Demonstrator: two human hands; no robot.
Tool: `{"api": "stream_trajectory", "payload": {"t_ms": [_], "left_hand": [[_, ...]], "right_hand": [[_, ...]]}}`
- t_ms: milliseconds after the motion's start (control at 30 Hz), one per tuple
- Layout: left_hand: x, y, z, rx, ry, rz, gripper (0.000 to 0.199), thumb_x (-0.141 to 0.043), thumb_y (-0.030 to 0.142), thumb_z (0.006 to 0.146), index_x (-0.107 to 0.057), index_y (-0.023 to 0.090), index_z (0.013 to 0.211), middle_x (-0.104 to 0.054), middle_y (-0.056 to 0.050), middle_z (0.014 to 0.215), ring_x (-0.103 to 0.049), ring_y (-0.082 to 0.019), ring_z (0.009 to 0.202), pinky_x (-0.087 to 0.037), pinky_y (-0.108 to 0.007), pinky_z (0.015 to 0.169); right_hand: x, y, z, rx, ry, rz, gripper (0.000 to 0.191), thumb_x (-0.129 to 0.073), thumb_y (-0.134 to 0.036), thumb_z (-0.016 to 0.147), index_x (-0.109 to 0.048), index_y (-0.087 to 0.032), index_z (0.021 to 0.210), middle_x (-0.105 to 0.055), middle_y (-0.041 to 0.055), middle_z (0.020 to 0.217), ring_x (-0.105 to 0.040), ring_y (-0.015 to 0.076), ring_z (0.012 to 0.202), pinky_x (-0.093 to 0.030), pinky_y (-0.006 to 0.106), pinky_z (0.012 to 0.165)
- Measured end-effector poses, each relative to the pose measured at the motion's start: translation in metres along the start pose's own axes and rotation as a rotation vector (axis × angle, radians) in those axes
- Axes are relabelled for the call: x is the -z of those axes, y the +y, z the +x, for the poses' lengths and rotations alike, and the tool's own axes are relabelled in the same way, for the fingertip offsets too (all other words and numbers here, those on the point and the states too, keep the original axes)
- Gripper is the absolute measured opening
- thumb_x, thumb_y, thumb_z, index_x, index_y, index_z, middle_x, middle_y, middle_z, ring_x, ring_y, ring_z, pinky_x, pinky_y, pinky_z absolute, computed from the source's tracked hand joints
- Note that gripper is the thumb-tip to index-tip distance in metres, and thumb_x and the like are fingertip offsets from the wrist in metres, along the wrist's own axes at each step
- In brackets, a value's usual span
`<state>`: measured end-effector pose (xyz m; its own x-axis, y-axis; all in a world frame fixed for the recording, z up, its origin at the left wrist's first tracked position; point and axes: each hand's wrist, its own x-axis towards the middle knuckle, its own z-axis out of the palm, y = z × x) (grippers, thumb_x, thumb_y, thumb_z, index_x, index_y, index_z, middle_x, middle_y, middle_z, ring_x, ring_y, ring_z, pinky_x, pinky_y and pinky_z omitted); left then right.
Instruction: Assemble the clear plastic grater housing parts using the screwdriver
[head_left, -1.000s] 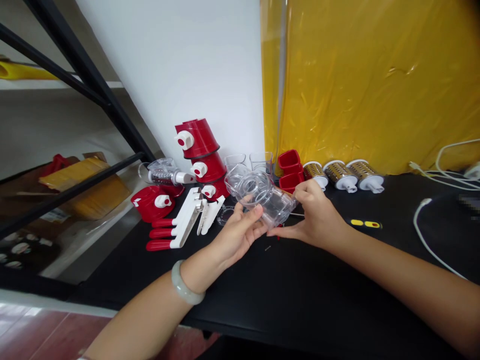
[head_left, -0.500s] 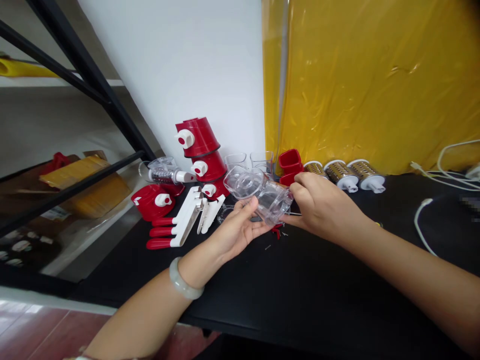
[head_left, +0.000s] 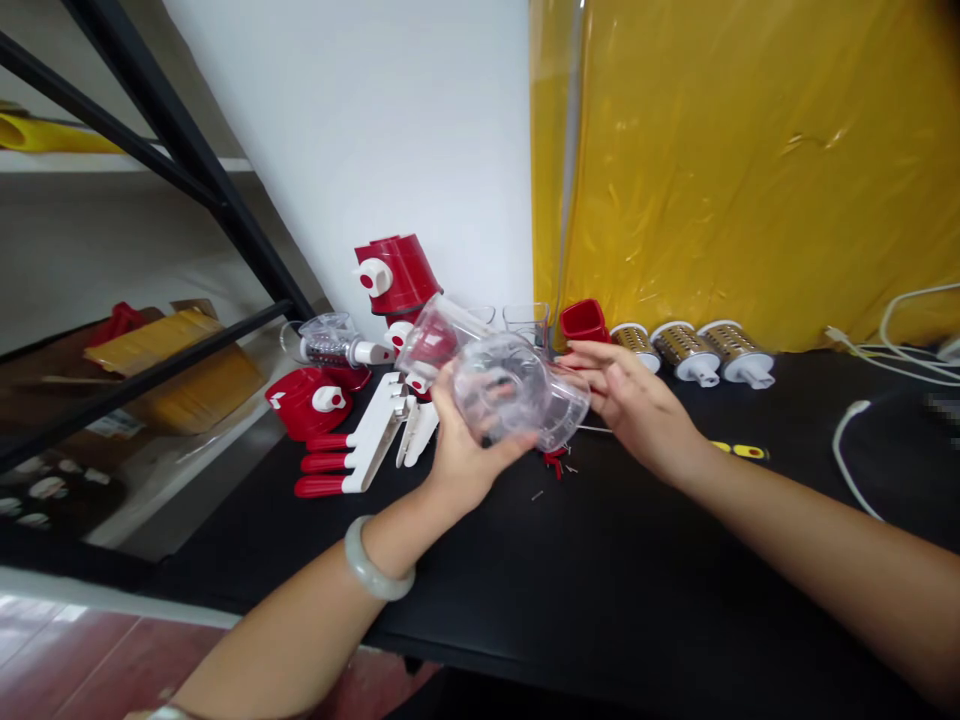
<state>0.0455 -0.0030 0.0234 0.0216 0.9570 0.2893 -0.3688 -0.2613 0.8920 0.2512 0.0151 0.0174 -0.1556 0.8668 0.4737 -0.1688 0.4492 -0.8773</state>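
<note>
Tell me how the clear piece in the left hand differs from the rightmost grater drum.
The clear piece is see-through plastic; the grater drum has a shiny, holed metal wall and a white end. The clear piece is held up by the left hand; the drum rests on the table.
</note>
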Motion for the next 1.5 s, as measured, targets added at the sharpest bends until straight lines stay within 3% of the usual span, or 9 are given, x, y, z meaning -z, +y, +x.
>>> {"api": "stream_trajectory", "payload": {"t_ms": [67,200,333,533,767,933,1167,1333,1500], "left_hand": [[0.002,-0.001,0.003,-0.126,-0.004,0.111,0.103,-0.096,0.004,0.042,-0.049,0.032,0.129,-0.053,-0.004,0.132,-0.056,-0.027,0.125,-0.046,-0.038,0.107],[0.006,-0.005,0.010,-0.033,-0.085,0.215,0.095,-0.093,0.008,0.052,-0.047,0.032,0.132,-0.050,-0.005,0.133,-0.060,-0.026,0.117,-0.050,-0.040,0.101],[0.013,-0.012,0.014,0.004,-0.098,0.242,0.092,-0.093,0.016,0.056,-0.044,0.035,0.132,-0.047,-0.003,0.129,-0.060,-0.024,0.114,-0.050,-0.044,0.102],[0.018,-0.016,0.017,0.018,-0.093,0.295,0.095,-0.095,0.027,0.055,-0.040,0.037,0.132,-0.046,-0.002,0.121,-0.061,-0.023,0.110,-0.051,-0.050,0.101],[0.018,-0.016,0.018,0.009,-0.088,0.346,0.095,-0.095,0.036,0.054,-0.042,0.034,0.132,-0.047,-0.002,0.116,-0.060,-0.025,0.111,-0.051,-0.051,0.102],[0.018,-0.019,0.018,0.008,-0.104,0.327,0.089,-0.096,0.036,0.053,-0.044,0.032,0.125,-0.049,-0.003,0.119,-0.061,-0.026,0.113,-0.051,-0.051,0.101],[0.019,-0.020,0.020,0.012,-0.149,0.321,0.086,-0.094,0.037,0.057,-0.044,0.032,0.126,-0.048,-0.004,0.125,-0.061,-0.025,0.112,-0.050,-0.053,0.102],[0.018,-0.017,0.019,0.022,-0.170,0.264,0.095,-0.094,0.034,0.056,-0.040,0.036,0.135,-0.047,-0.002,0.117,-0.062,-0.025,0.111,-0.051,-0.048,0.100],[0.017,-0.014,0.018,0.048,-0.203,0.222,0.099,-0.095,0.034,0.055,-0.039,0.034,0.137,-0.046,-0.001,0.114,-0.064,-0.027,0.111,-0.053,-0.045,0.098]], "right_hand": [[-0.009,0.006,-0.002,-0.174,-0.024,0.233,0.049,-0.052,-0.066,0.091,-0.060,-0.028,0.121,-0.063,0.0096,0.130,-0.064,0.0258,0.117,-0.049,0.055,0.103],[-0.020,0.017,-0.010,-0.337,0.009,0.404,0.043,-0.062,-0.058,0.089,-0.062,-0.029,0.120,-0.057,0.0077,0.143,-0.059,0.0268,0.124,-0.047,0.056,0.104],[-0.023,0.022,-0.016,-0.353,0.082,0.429,0.044,-0.069,-0.053,0.085,-0.061,-0.029,0.121,-0.054,0.0078,0.146,-0.056,0.0280,0.127,-0.050,0.054,0.099],[-0.027,0.017,-0.019,-0.406,0.052,0.588,0.036,-0.062,-0.046,0.092,-0.060,-0.028,0.122,-0.055,0.0075,0.142,-0.057,0.0238,0.120,-0.052,0.045,0.094],[-0.029,0.017,-0.024,-0.437,0.023,0.761,0.025,-0.054,-0.039,0.098,-0.062,-0.030,0.120,-0.057,0.0054,0.139,-0.055,0.0259,0.121,-0.054,0.056,0.092],[-0.030,0.017,-0.025,-0.488,0.053,0.786,0.023,-0.053,-0.036,0.099,-0.063,-0.029,0.118,-0.061,0.0050,0.135,-0.059,0.0250,0.115,-0.052,0.056,0.094],[-0.034,0.013,-0.021,-0.543,0.020,0.722,0.037,-0.044,-0.052,0.100,-0.063,-0.027,0.120,-0.064,0.0059,0.133,-0.060,0.0216,0.117,-0.049,0.041,0.098],[-0.035,0.016,-0.023,-0.522,0.006,0.644,0.046,-0.045,-0.064,0.095,-0.054,-0.031,0.127,-0.061,0.0066,0.138,-0.062,0.0237,0.113,-0.052,0.044,0.090],[-0.036,0.019,-0.024,-0.434,-0.019,0.553,0.060,-0.052,-0.074,0.086,-0.052,-0.031,0.126,-0.061,0.0078,0.136,-0.065,0.0233,0.103,-0.054,0.039,0.079]]}}
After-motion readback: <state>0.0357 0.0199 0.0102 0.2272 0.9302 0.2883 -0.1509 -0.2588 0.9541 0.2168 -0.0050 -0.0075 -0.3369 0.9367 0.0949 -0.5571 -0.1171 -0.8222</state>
